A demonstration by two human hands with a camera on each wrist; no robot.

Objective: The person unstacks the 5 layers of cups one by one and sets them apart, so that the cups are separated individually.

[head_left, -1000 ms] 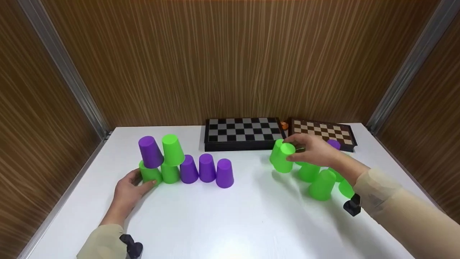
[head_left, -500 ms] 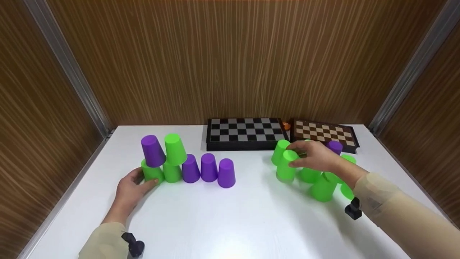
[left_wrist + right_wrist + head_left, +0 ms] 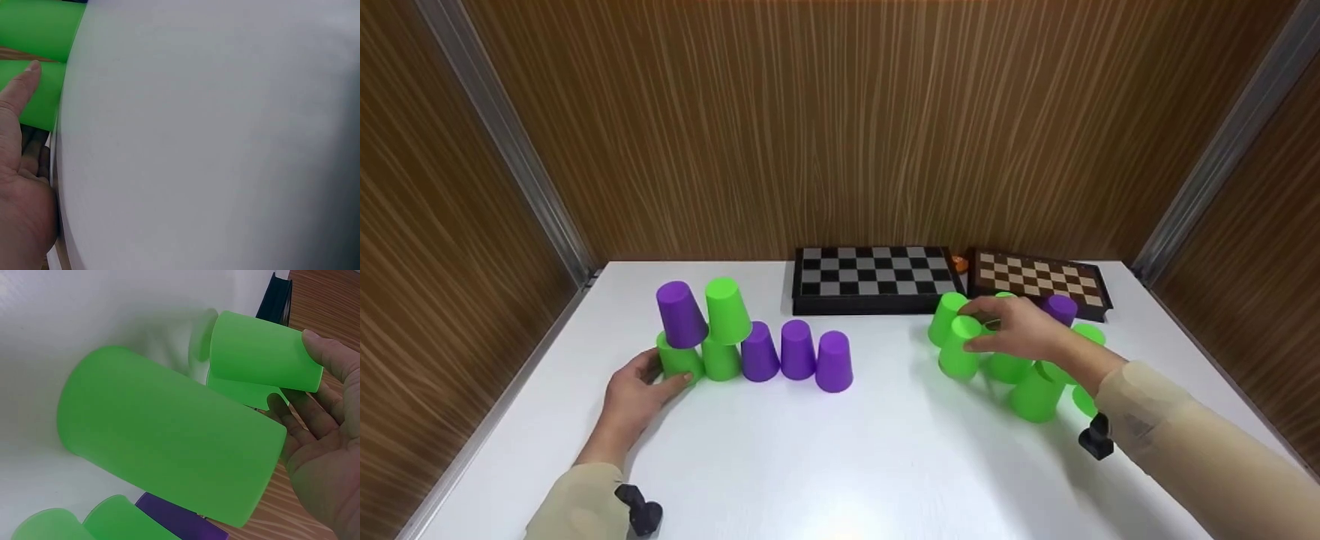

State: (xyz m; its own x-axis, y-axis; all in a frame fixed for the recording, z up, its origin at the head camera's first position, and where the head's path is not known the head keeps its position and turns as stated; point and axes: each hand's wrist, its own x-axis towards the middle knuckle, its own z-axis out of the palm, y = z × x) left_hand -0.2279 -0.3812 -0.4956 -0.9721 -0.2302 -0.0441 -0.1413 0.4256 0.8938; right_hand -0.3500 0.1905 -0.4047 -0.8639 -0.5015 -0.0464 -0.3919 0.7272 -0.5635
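Nearest in the head view are two beige sleeves point(image 3: 577, 506), each with a black mount point(image 3: 643, 514), over the white table point(image 3: 825, 465). At right stands an upside-down front cup point(image 3: 1036, 397), green, its top partly hidden by another cup's edge or the arm; the right wrist view shows its side broadly. The left hand point(image 3: 634, 394) grips a green end cup point(image 3: 682, 361), thumb across its front; the left wrist view adds fingers behind it. Beside it runs a row: a green neighbour point(image 3: 721, 360), then three purple cups point(image 3: 798, 351). Above the greens sit an upper purple cup point(image 3: 682, 316) and an upper green cup point(image 3: 728, 311). The right hand point(image 3: 1020, 326) pinches a green held cup point(image 3: 960, 352); the right wrist view shows thumb and fingers on opposite sides. Whether its rim touches the table, I cannot tell. Farther back lie two chequered boards point(image 3: 877, 271), before a wood-grain wall point(image 3: 840, 127).
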